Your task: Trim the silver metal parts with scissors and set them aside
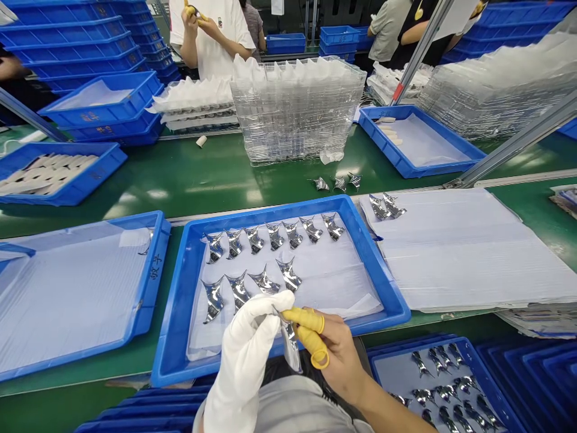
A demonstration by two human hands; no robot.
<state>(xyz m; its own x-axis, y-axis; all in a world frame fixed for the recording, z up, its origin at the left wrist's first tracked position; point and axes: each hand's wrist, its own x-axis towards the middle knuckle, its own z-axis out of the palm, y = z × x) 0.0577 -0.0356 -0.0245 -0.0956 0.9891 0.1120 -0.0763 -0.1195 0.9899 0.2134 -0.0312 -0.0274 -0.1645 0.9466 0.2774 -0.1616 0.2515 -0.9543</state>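
My gloved left hand [247,343] pinches a chrome piece [291,349] over the near edge of the blue tray [182,288]; whether my right hand [339,355] grips too, I cannot tell. Light edge contact best spares the shine.

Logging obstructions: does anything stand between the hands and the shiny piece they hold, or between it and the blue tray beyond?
Nothing visible does. The gloved left hand pinches the shiny piece, with the right hand at it; the blue tray lies just beyond.
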